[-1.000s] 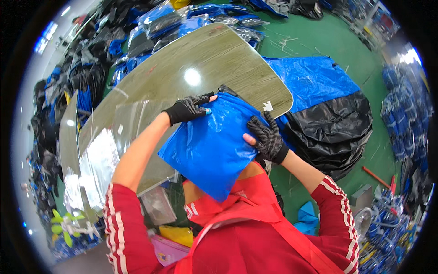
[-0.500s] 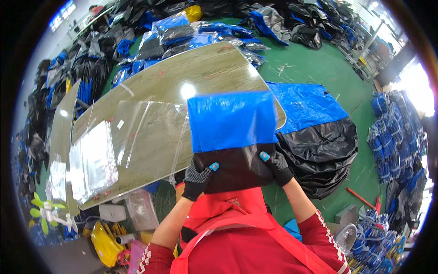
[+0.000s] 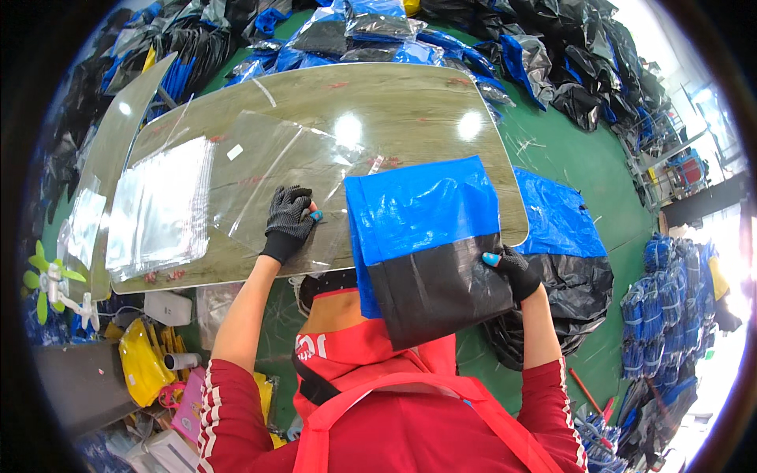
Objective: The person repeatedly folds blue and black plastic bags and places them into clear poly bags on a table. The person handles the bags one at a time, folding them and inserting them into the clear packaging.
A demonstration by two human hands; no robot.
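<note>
My right hand, in a black dotted glove with a blue thumb tip, grips the right edge of a folded blue and black plastic sheet. The sheet hangs tilted over the table's front edge, blue part toward the far side. My left hand, gloved alike, is on a clear plastic bag lying on the wood-patterned table. Its fingers are curled in, with the thumb against them, and seem to pinch the bag's film. A stack of clear bags lies left of that hand.
Another blue and black sheet pile sits right of the table. Packed blue and black bundles cover the green floor beyond. Tied blue bundles are stacked at far right. A small green fan and yellow bags are at lower left.
My left hand has let go of the folded sheet and moved left onto the clear bag. My right hand keeps the sheet, now lower, tilted and farther right. The view has shifted.
</note>
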